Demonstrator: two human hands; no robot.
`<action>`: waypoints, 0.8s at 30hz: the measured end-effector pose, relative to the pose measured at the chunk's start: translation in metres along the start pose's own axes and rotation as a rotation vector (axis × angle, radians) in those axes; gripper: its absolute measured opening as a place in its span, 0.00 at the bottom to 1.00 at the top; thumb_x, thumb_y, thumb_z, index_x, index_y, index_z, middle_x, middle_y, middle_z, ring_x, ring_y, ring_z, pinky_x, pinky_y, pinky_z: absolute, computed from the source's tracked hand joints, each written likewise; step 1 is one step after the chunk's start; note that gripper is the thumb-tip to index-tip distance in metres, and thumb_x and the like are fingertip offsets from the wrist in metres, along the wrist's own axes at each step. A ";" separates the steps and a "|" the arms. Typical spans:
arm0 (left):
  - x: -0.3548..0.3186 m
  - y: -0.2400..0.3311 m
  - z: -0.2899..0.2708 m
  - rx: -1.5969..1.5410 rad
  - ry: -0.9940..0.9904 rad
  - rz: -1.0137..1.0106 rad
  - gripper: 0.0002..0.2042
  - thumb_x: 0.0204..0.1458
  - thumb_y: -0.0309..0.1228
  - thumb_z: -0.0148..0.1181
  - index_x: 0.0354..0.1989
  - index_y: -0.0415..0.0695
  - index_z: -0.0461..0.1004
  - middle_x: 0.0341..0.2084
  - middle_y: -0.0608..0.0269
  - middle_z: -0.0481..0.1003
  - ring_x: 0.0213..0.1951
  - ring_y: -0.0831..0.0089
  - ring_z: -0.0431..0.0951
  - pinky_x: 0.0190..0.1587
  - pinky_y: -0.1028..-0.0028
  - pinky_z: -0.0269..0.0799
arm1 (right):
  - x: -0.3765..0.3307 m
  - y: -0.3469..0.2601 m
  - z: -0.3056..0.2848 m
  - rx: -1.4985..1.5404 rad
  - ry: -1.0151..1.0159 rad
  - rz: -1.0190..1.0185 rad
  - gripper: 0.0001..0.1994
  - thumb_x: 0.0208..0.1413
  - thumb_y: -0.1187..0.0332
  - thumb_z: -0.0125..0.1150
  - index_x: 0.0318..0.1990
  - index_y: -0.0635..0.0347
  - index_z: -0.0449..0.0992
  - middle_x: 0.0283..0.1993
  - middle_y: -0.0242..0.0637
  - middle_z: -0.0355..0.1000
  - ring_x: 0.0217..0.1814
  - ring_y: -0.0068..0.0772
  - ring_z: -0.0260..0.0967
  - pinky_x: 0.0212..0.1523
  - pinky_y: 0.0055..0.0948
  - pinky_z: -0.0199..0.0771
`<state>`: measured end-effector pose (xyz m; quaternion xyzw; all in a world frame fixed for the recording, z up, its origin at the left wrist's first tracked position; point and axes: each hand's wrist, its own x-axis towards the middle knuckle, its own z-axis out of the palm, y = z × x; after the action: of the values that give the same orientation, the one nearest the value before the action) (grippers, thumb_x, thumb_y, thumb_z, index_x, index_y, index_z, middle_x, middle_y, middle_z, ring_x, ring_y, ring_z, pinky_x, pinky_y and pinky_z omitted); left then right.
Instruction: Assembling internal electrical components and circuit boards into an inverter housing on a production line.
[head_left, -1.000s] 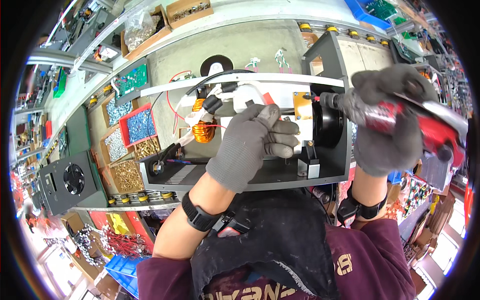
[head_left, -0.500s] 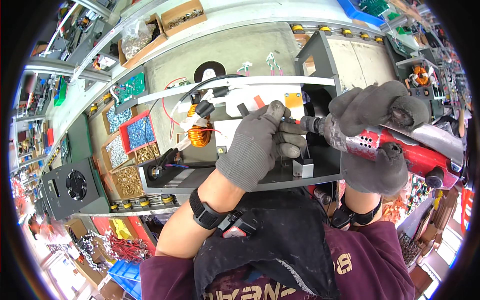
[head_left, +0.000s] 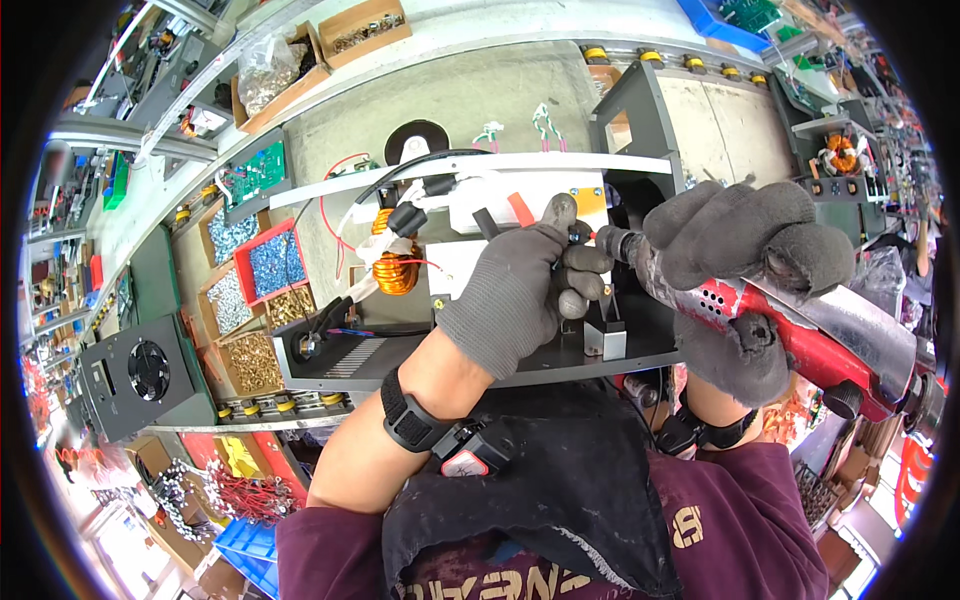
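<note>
**Driver tip meets the fingers inside the open metal chassis**

The person's gloved right hand [head_left: 740, 250] wraps its grip tight around a red and silver power screwdriver [head_left: 800, 325], whose tip points left into the dark open chassis [head_left: 400, 355] on the grey surface [head_left: 470, 95]. The gloved left hand [head_left: 515, 290] has its fingers pressed together, pinching a small part right at the driver's tip; the part is too small to make out.

Compared with a second ago, the screwdriver has come in closer: then it hung off to the right of the chassis, and now its nose touches the left hand's fingertips. The left hand has stayed over the same middle spot of the chassis.

Inside the chassis, a copper coil [head_left: 392, 270] sits left of the hands, with red wires around it. Beyond the surface, a brown cardboard box [head_left: 365, 22] of small parts stands at the top. On the left, a red tray [head_left: 272, 262] holds blue pieces, with open boxes of brass-coloured screws [head_left: 250, 360] just below it. A black fan panel [head_left: 140, 370] lies further left.
</note>
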<state>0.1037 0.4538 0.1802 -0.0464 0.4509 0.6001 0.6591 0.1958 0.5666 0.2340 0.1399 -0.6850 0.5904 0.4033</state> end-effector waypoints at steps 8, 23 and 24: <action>0.008 0.001 0.004 -0.125 0.103 -0.052 0.22 0.57 0.50 0.46 0.30 0.38 0.66 0.15 0.66 0.64 0.13 0.80 0.60 0.11 0.83 0.52 | -0.003 0.007 -0.014 0.142 -0.055 -0.024 0.15 0.50 0.62 0.54 0.44 0.51 0.62 0.30 0.35 0.58 0.18 0.25 0.56 0.17 0.27 0.60; 0.018 -0.008 -0.005 -0.310 -0.087 -0.101 0.15 0.58 0.43 0.49 0.29 0.43 0.65 0.14 0.65 0.66 0.11 0.79 0.60 0.11 0.82 0.52 | -0.006 0.005 -0.012 0.021 -0.107 -0.058 0.17 0.54 0.62 0.55 0.50 0.52 0.62 0.32 0.38 0.61 0.26 0.31 0.64 0.25 0.31 0.69; 0.018 -0.008 -0.004 -0.310 -0.083 -0.101 0.15 0.58 0.43 0.49 0.29 0.43 0.65 0.14 0.65 0.66 0.11 0.79 0.60 0.11 0.82 0.52 | -0.004 0.003 -0.008 -0.014 -0.110 -0.043 0.17 0.54 0.62 0.55 0.50 0.52 0.62 0.32 0.38 0.61 0.26 0.31 0.64 0.25 0.31 0.70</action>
<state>0.1057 0.4630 0.1624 -0.1452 0.3221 0.6301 0.6915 0.1993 0.5740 0.2288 0.1840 -0.7072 0.5680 0.3786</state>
